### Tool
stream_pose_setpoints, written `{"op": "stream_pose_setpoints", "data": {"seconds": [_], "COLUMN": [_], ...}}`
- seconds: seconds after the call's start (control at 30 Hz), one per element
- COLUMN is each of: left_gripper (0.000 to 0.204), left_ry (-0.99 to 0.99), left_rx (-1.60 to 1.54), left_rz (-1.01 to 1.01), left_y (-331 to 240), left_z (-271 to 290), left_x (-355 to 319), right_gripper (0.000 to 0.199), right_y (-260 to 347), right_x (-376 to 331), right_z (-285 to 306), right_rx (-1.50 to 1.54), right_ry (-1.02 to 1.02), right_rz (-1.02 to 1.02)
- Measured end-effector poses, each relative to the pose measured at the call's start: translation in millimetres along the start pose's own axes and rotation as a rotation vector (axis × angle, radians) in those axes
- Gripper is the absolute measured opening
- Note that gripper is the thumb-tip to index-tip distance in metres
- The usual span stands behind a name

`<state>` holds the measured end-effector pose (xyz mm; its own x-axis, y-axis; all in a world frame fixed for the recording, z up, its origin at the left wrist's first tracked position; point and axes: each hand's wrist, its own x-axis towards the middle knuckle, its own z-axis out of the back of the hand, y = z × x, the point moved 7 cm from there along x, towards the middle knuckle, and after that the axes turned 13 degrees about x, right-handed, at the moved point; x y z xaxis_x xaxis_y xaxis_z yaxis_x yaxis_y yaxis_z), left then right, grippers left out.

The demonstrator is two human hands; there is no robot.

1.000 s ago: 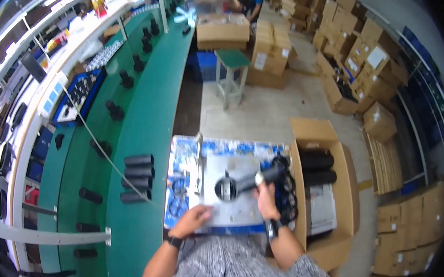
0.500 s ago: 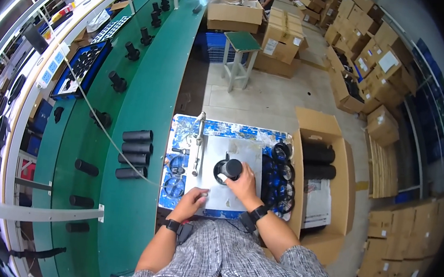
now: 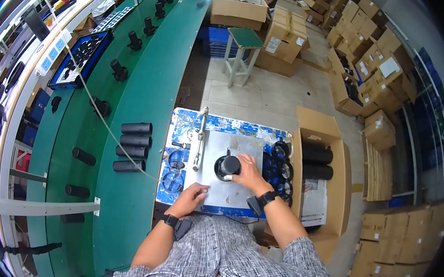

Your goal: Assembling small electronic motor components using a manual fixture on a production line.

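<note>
On a grey metal plate [image 3: 250, 143] stands a black cylindrical part [image 3: 231, 164] with a round flat top and a wider dark ring around its foot. My right hand [image 3: 252, 174] is closed round its right side, thumb toward me. What the palm covers is hidden. My left hand [image 3: 187, 199] rests at the plate's lower left edge with its fingers pinched together. Something small and pale shows at those fingertips, too small to name. Left of the plate, a metal lever clamp [image 3: 201, 136] stands on the paint-worn blue table [image 3: 181, 119].
Several black rings [image 3: 285, 170] lie on the table's right side, beside an open carton [image 3: 340, 201] holding black tubes. Several more black tubes [image 3: 134, 140] lie on the green bench [image 3: 122, 193] at left. A stool [image 3: 244, 37] stands beyond the table; stacked cartons [image 3: 403, 239] line the right.
My right hand has turned slightly around the black cylindrical part, its thumb shifting rightward. My left hand stays pinched near the plate's edge. The whole view has shifted a little.
</note>
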<state>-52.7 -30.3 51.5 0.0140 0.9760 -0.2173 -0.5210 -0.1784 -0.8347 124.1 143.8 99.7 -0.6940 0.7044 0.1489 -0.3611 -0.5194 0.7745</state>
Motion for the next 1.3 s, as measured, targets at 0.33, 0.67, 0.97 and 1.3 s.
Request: {"op": "stream_pose_setpoints", "data": {"seconds": [0.33,0.67,0.97,1.3], "left_gripper": [0.033,0.021,0.038,0.048], "left_ry": [0.069,-0.657,-0.332,-0.763], "left_rx": [-0.17,0.582,0.529,0.309], "left_rz": [0.027,-0.03,0.114,-0.333], "left_y": [10.4,71.1,112.0,-119.8], "left_z": [16.4,133.8,134.0,188.1], "left_x": [7.4,109.8,108.1,-132.4], "right_gripper": [0.072,0.068,0.059,0.061], "right_y": [-1.2,4.0,11.3,245.1], "right_x": [-19.0,-24.9,-21.9,40.1], "right_z": [-20.5,-25.2,-21.0,68.2], "right_rx": [0.092,0.048,0.111,0.372], "right_ry": [-0.301,-0.365,-0.396,-0.285], "right_rz": [-0.185,-0.179,-0.18,0.37]}}
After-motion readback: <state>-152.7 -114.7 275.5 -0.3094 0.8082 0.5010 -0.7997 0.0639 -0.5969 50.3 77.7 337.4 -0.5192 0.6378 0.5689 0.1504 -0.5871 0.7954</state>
